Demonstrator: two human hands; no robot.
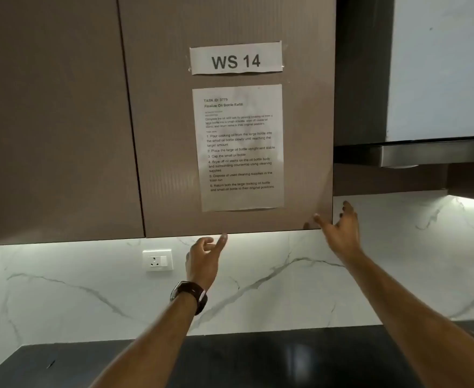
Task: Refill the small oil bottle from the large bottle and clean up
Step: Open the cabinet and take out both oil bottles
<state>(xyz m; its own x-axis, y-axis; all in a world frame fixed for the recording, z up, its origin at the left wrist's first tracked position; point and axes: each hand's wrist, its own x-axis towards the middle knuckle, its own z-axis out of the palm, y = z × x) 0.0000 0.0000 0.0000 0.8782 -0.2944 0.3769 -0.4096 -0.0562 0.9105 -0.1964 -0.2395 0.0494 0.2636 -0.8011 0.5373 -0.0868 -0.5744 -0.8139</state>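
Neither hand has hold of anything right now: the left hand [204, 257] is raised with loose, half-curled fingers and the index finger poking up toward the bottom edge of the cabinet door [230, 29], and the right hand [341, 229] is spread open with its fingertips right at the door's lower right corner, touching or very nearly, hard to say which. There's a watch [188, 296] on the left wrist. The door carries a "WS 14" label [236, 59] and an instruction sheet [238, 148] listing the pour, cap, wipe and return steps. No oil bottles anywhere in view, large or small, so my guess is they're behind that door and this is just the fetch-the-stuff stage, nothing poured yet. The next move looks like hooking fingers under the bottom edge and swinging the door out, then seeing what's inside. Below it's marble backsplash [258, 275] with a wall socket [157, 260], and a dark countertop [230, 359] at the bottom.
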